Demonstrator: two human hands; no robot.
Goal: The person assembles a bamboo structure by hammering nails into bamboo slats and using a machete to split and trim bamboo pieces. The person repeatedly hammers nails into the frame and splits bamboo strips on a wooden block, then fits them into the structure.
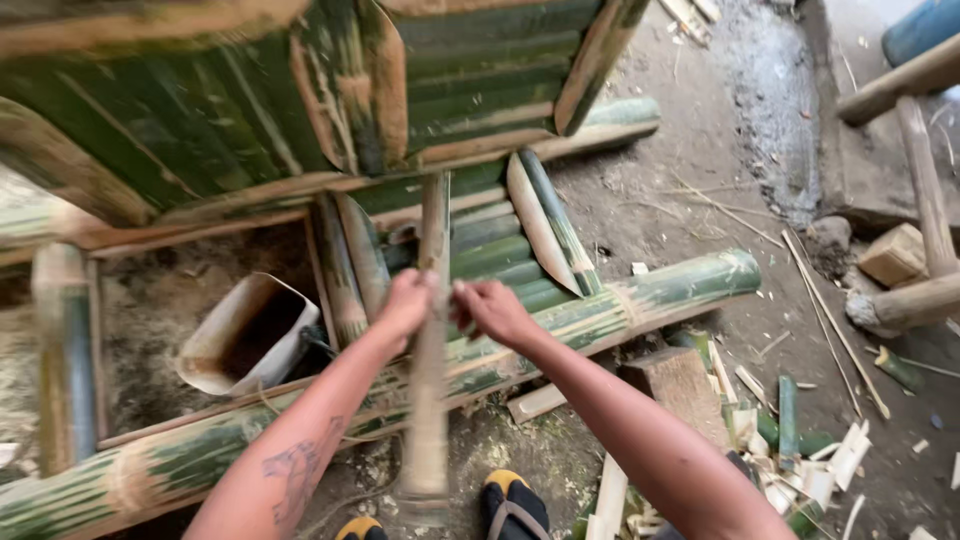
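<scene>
My left hand (405,302) and my right hand (490,310) both grip a thin, pale bamboo strip (430,400) that stands nearly upright in front of me, blurred along its length. Its top reaches a slatted green bamboo panel (230,110) overhead. Behind the hands a thick green bamboo pole (640,295) runs diagonally as part of a frame, with split bamboo slats (500,255) laid inside it.
A white bag (245,335) lies open on the dirt inside the frame. A wooden block (680,385) and bamboo offcuts (800,450) lie at the right. My sandalled foot (510,505) shows at the bottom. Wooden poles (925,180) stand at the far right.
</scene>
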